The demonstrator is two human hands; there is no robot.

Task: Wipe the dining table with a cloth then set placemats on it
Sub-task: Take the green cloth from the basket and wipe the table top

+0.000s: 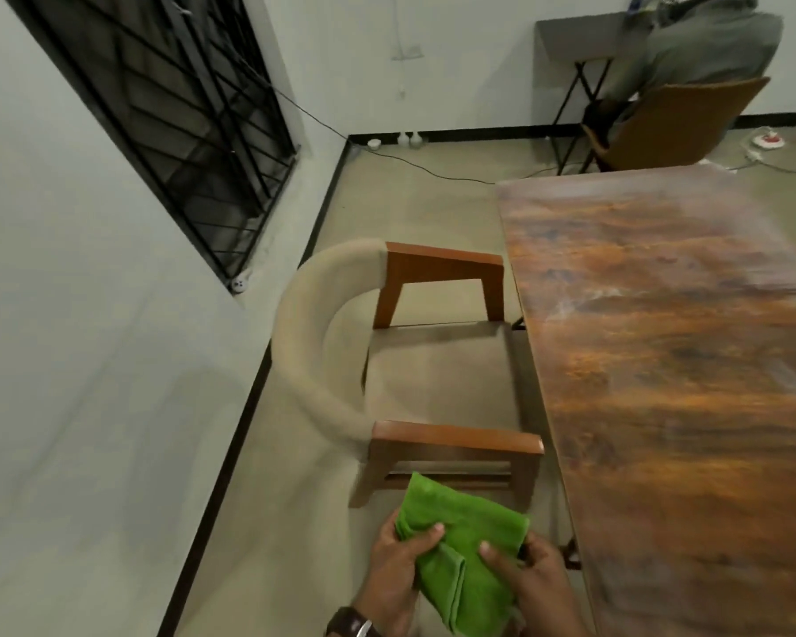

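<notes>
A person's left hand and right hand both grip a folded green cloth just left of the bare wooden dining table, whose length runs away from them, right hand nearer it.

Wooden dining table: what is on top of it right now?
Nothing shows on the visible part of the brown wooden dining table; its right side runs out of frame. Both hands, left and right, hold the folded green cloth beside it.
</notes>
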